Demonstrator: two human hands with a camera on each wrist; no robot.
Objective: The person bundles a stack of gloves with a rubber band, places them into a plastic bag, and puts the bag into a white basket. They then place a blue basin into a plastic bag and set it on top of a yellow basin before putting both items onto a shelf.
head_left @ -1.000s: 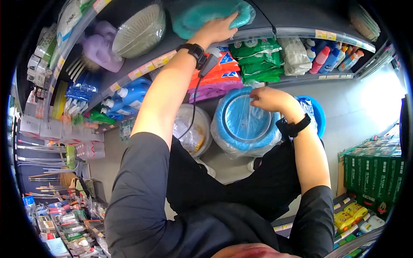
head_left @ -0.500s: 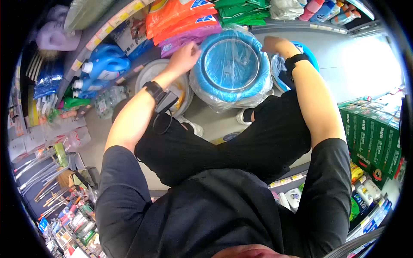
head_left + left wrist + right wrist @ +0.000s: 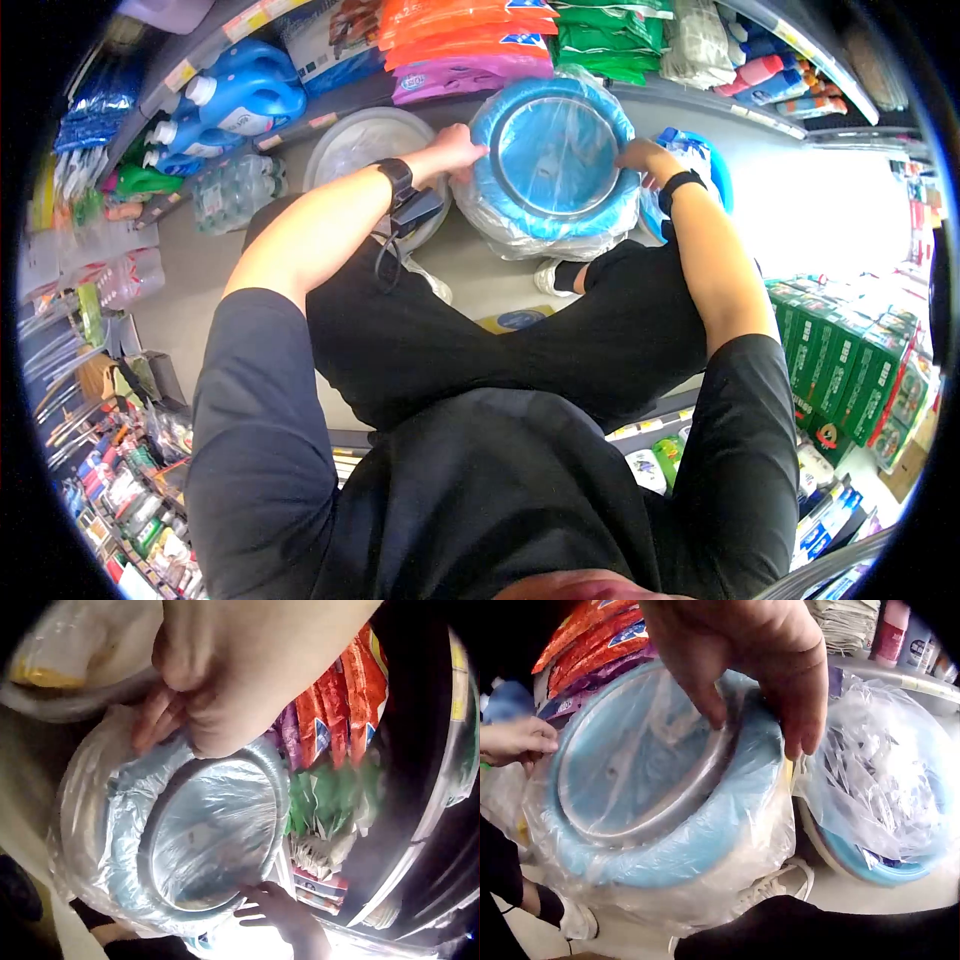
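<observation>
A stack of blue basins point(image 3: 555, 150) wrapped in clear plastic stands on the floor in front of the knees. At its left rim, my left hand point(image 3: 455, 152) grips the wrapped edge; in the right wrist view its fingertips pinch there. On the opposite side, my right hand point(image 3: 648, 160) holds the rim, thumb over the inner edge and fingers down the outside, as the right wrist view shows of this hand point(image 3: 754, 660). The left wrist view shows the basins point(image 3: 210, 832) under my left hand point(image 3: 217, 675), whose fingertips are partly hidden.
A pale tub point(image 3: 365, 145) stands left of the basins, another blue basin point(image 3: 720, 180) with wrapped goods to the right. Behind runs a low shelf with orange packs point(image 3: 465, 45), green packs point(image 3: 610, 40) and blue jugs point(image 3: 245, 100). Green boxes point(image 3: 840, 350) are stacked at right.
My left hand has come down from the teal wrapped item on the shelf to the basins' left rim. My right hand has moved onto the right rim. The head view has shifted.
</observation>
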